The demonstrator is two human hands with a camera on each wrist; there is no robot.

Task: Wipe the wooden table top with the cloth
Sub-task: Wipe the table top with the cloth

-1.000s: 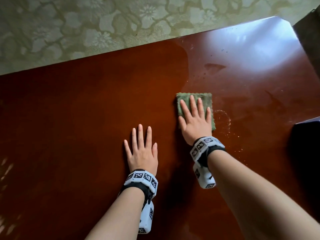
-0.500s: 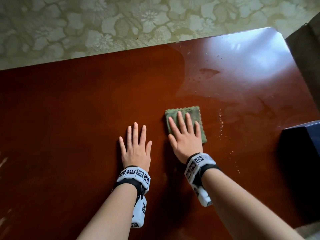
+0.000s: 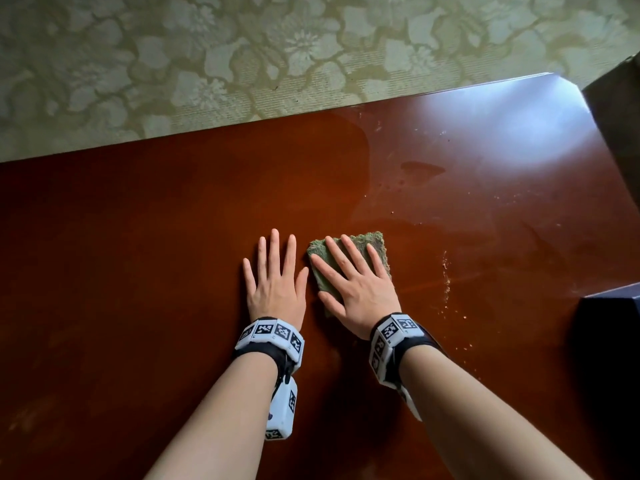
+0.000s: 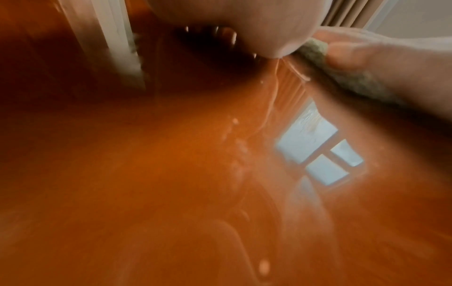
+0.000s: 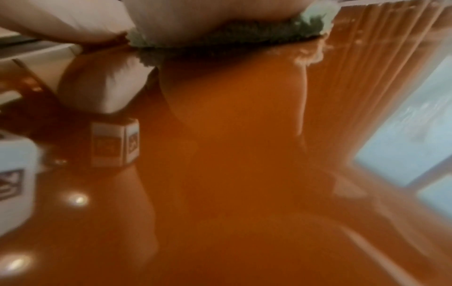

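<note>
Nearest in, left hand (image 3: 277,282) lies flat with fingers spread on the wooden table top (image 3: 138,254), holding nothing, probably just bracing. Right beside it at 3 o'clock, right hand (image 3: 360,292) is splayed flat over the green cloth (image 3: 375,242), pressing it down so it drags evenly. Further out around 1 o'clock, crumbs (image 3: 446,271) and a smear (image 3: 420,169) look unwiped, so there's more to do.

Left wrist view, blurred: glossy reddish-brown wooden table top (image 4: 151,193) fills most of the frame, with a window reflection (image 4: 320,152) at right. Heel of left hand (image 4: 244,25) at top, on the wood. Upper right, right hand (image 4: 381,63) lies on the green cloth (image 4: 354,77), thumb on the fabric.
</note>
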